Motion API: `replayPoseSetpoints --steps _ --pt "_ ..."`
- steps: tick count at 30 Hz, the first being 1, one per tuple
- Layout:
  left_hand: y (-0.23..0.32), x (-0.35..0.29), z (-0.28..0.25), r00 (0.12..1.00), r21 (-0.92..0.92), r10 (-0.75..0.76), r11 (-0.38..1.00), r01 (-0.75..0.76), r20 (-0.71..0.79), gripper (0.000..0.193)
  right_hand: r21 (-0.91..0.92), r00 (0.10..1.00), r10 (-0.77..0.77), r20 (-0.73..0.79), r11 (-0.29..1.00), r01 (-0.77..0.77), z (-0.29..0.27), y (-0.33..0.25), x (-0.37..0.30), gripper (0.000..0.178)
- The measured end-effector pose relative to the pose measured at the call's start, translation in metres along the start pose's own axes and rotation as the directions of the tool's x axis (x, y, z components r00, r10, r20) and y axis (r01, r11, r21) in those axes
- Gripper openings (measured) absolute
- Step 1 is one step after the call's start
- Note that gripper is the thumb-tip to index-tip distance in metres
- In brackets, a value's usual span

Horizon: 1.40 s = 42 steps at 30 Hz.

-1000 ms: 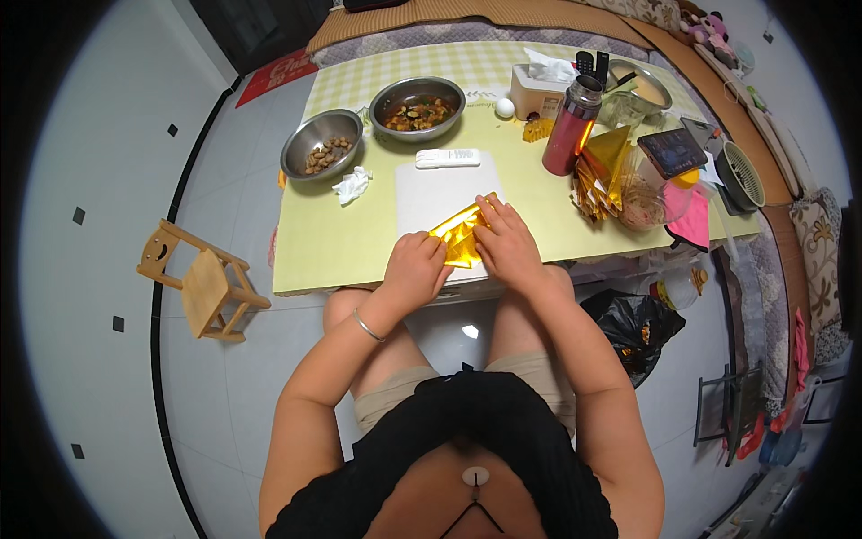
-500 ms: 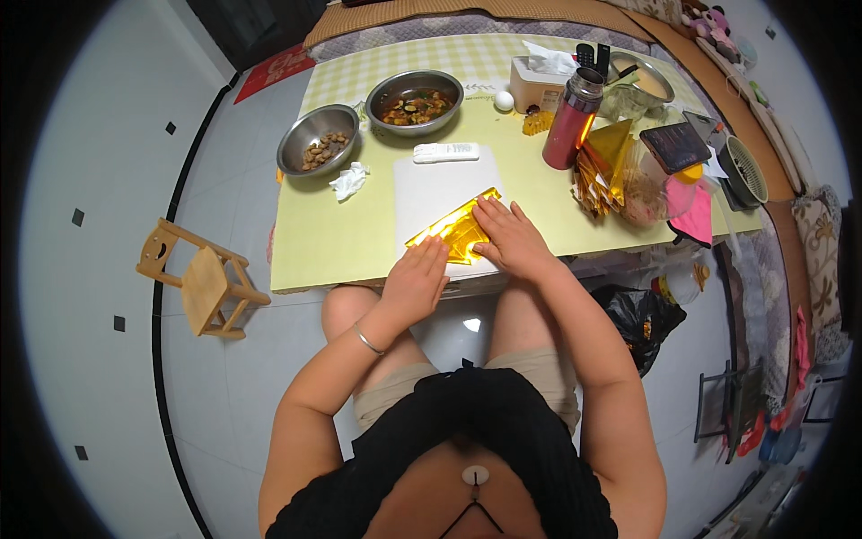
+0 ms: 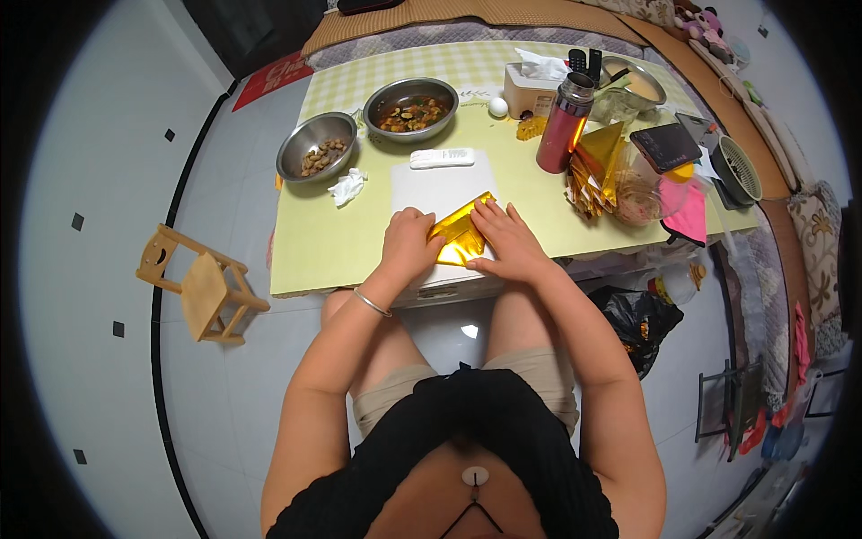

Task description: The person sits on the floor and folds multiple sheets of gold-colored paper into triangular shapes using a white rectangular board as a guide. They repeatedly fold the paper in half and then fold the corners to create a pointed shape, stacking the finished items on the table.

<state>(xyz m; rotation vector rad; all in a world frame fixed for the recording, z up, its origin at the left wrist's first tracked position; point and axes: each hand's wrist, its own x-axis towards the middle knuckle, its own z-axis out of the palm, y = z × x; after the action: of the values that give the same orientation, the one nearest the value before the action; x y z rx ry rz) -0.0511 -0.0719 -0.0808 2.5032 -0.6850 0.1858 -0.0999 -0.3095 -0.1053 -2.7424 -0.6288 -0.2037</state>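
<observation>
A folded sheet of shiny gold foil paper (image 3: 461,241) lies on a white sheet (image 3: 429,187) near the table's front edge. My left hand (image 3: 411,242) has its fingers bent and closed over the foil's left end, which it hides. Flat on the foil's right side rests my right hand (image 3: 510,238), fingers stretched out and thumb apart. The foil's upper edge slants up toward the right. A white remote control (image 3: 442,158) sits at the far end of the white sheet.
At the far left stand a metal bowl of brown nuts (image 3: 323,158) and a bowl of dark liquid with food pieces (image 3: 411,112), near a crumpled tissue (image 3: 347,187). Rightward are a red thermos (image 3: 561,135), folded gold papers (image 3: 594,175), a phone (image 3: 665,147) and a tissue box (image 3: 528,90).
My left hand has gone from lying flat with straight fingers to curled fingers at the foil's left end, slightly farther up. My right hand stays spread on the foil.
</observation>
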Motion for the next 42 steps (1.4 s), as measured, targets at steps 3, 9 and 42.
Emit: replayPoseSetpoints --steps 3,9,42 --pt "0.001 0.008 0.0 0.998 0.009 -0.028 1.0 0.028 0.055 0.027 -0.031 1.0 0.004 -0.009 1.0 -0.004 0.003 0.0 0.007 0.089" --pt "-0.007 0.021 0.0 0.992 0.017 -0.066 0.998 0.065 0.107 0.026 -0.028 1.0 0.027 0.001 0.999 -0.027 0.003 0.001 0.023 0.086" --pt "0.023 0.069 -0.008 0.876 0.093 -0.249 0.968 0.231 0.412 0.015 0.184 0.983 0.104 -0.149 0.98 -0.075 0.014 0.005 0.014 0.069"
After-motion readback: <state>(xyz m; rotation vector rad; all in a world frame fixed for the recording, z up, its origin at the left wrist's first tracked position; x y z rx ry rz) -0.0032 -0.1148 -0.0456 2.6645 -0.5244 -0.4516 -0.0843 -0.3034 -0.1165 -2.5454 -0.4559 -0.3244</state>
